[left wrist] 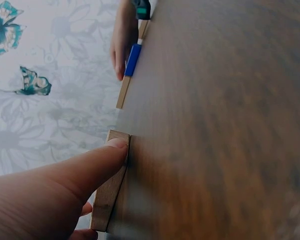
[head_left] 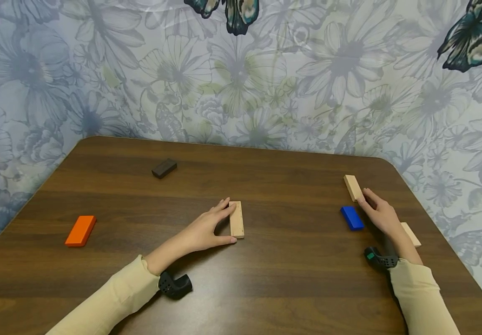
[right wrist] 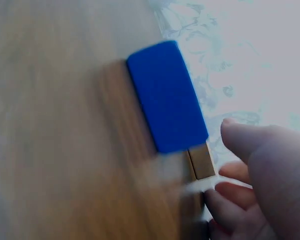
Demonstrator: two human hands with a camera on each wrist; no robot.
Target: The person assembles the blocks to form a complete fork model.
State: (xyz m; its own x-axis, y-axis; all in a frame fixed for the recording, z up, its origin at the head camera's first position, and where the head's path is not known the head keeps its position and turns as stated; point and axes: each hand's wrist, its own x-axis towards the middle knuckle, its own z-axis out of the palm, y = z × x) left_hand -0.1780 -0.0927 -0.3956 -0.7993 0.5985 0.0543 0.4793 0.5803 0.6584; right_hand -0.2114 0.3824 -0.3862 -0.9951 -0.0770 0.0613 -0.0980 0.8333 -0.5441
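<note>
In the head view my left hand spans a pale wooden block lying flat mid-table. It pinches the block lengthwise, thumb at the near end and fingers at the far end. The left wrist view shows the thumb against the end of this block. My right hand is at the right side, fingers loosely bent, beside the near end of another wooden block. A blue block lies just left of that hand. In the right wrist view a gap separates the thumb from the blue block.
A third wooden block lies partly hidden behind the right wrist. An orange block is at the left, and a dark block lies towards the back. The brown table ends at a flower-patterned wall.
</note>
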